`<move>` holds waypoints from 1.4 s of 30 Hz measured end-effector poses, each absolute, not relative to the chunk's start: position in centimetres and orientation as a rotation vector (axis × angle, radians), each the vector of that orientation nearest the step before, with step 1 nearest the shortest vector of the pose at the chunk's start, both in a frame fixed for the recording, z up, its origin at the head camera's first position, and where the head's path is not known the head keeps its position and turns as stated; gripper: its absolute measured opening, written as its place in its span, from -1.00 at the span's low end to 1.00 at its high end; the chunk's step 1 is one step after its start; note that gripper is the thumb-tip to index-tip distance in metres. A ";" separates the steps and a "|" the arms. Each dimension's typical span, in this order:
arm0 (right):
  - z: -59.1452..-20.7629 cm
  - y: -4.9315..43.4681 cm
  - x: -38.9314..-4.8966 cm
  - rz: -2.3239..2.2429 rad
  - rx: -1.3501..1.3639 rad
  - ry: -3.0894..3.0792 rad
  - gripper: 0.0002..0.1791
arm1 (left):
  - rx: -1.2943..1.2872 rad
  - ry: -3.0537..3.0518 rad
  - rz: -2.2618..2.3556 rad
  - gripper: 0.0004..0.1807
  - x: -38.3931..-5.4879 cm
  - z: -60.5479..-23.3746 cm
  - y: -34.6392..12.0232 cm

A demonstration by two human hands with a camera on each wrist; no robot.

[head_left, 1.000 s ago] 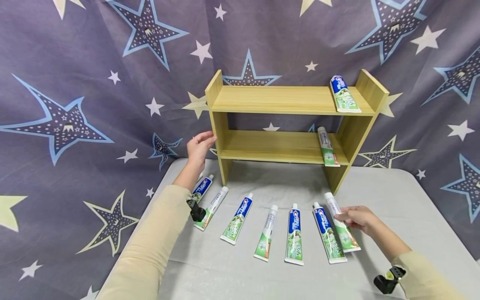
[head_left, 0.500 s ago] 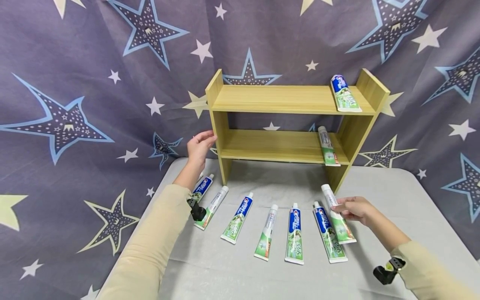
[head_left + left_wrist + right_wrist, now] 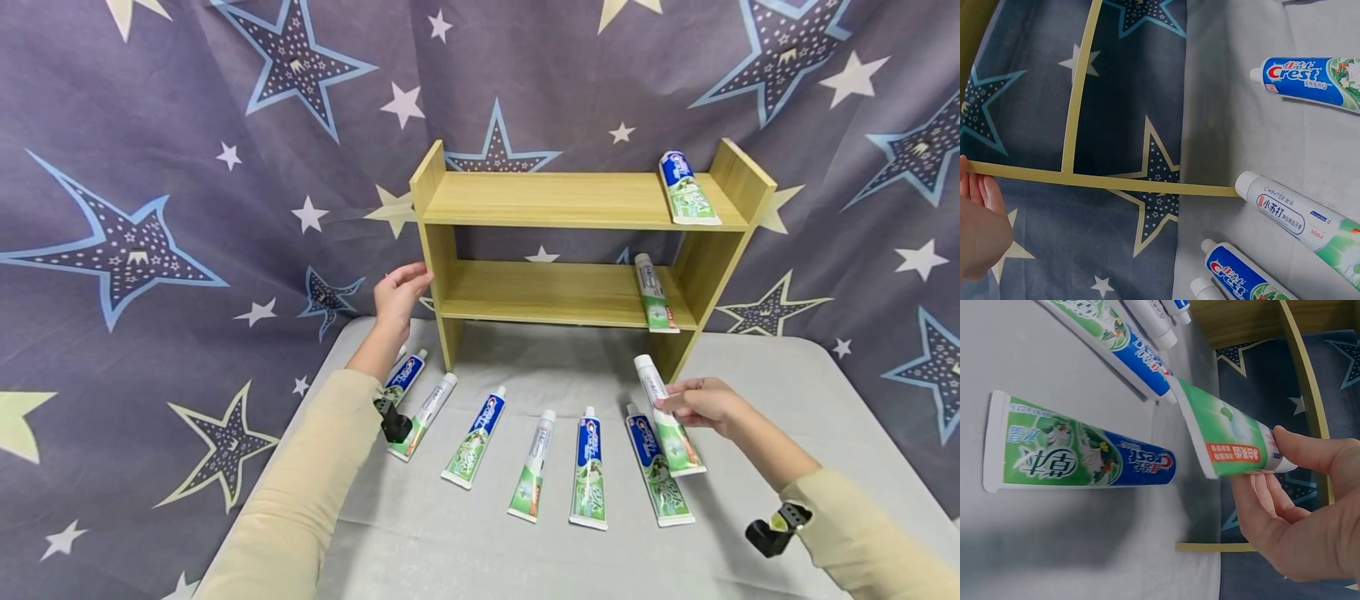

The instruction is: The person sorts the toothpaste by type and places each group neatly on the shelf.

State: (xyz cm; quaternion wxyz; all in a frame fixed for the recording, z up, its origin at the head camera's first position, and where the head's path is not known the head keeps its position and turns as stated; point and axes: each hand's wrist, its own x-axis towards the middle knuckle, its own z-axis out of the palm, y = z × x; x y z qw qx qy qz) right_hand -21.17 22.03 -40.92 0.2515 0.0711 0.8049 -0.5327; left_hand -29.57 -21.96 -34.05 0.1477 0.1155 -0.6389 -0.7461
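Note:
My right hand [image 3: 705, 404] pinches a white-and-green toothpaste tube [image 3: 678, 446] between thumb and fingers. In the right wrist view this tube [image 3: 1225, 434] is tilted, raised off the table, cap toward the shelf. Just below it lies a blue-and-green Crest tube [image 3: 660, 479]. My left hand [image 3: 397, 296] holds the front edge of the left side panel of the wooden shelf [image 3: 555, 200]; its fingers [image 3: 985, 194] are partly cut off in the left wrist view. One Crest tube [image 3: 686, 187] lies on the upper board, and one white-and-green tube [image 3: 655, 292] on the lower board, both at the right.
Several more tubes lie in a spread row on the grey-covered table [image 3: 450, 550], among them a Crest tube [image 3: 588, 471], a white-and-green tube [image 3: 532, 471] and another Crest tube [image 3: 476, 437]. A star-patterned curtain [image 3: 187, 333] hangs behind the shelf.
My right hand has raised the white-and-green tube from the table and moved it slightly left, toward the shelf. My left hand has stayed on the side panel.

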 end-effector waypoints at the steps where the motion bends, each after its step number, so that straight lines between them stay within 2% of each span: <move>1: -40.7 22.0 -21.2 -1.457 0.189 2.183 -0.24 | 0.325 -1.837 -2.143 -0.68 -29.6 -34.1 -22.0; 7: -39.8 21.8 -21.2 -1.488 0.159 2.148 -0.26 | 0.286 -1.802 -2.151 -0.74 -29.3 -34.0 -21.9; 18: -38.1 21.3 -21.5 -1.492 0.101 2.143 -0.31 | 0.352 -1.844 -2.156 -0.64 -29.4 -33.8 -21.9; 27: -36.4 20.7 -21.9 -1.473 0.051 2.159 -0.28 | 0.345 -1.840 -2.149 -0.65 -29.3 -33.8 -21.8; 34: -35.3 20.0 -22.3 -1.490 0.047 2.161 -0.36 | 0.342 -1.838 -2.147 -0.64 -29.4 -33.9 -21.8; 42: -34.0 19.2 -23.2 -1.504 0.075 2.183 -0.34 | 0.321 -1.822 -2.141 -0.64 -29.3 -34.0 -21.7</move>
